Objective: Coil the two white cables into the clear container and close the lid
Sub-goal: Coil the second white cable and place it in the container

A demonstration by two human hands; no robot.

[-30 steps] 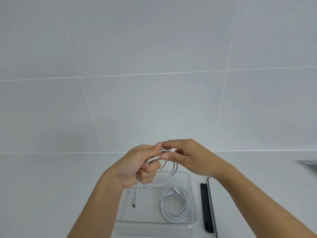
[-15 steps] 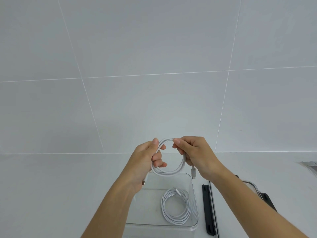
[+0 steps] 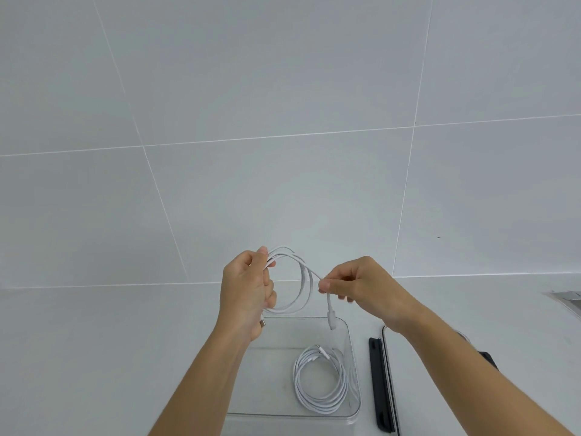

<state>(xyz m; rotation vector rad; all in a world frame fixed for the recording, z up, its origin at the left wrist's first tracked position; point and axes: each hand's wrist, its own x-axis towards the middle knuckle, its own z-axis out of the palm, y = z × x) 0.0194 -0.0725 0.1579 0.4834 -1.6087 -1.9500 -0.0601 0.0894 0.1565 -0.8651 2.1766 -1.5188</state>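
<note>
A clear rectangular container (image 3: 352,357) stands open on the white counter below my hands. One coiled white cable (image 3: 320,385) lies in its right half. Above the container's far edge I hold the second white cable (image 3: 303,284) as a loose coil. My left hand (image 3: 248,287) grips the coil's loops, a plug end poking out beneath the palm. My right hand (image 3: 355,284) pinches the cable near its other end, whose plug dangles over the container's back rim. The lid (image 3: 382,382), clear with black clips, lies flat right of the container, partly hidden by my right forearm.
A white tiled wall rises behind the counter. A metal edge (image 3: 566,297), perhaps a sink rim, shows at far right. Bare counter stretches left of the container.
My hands have moved apart, the right one pulling the free end out to the right and down. The coil has opened wider and risen slightly.
</note>
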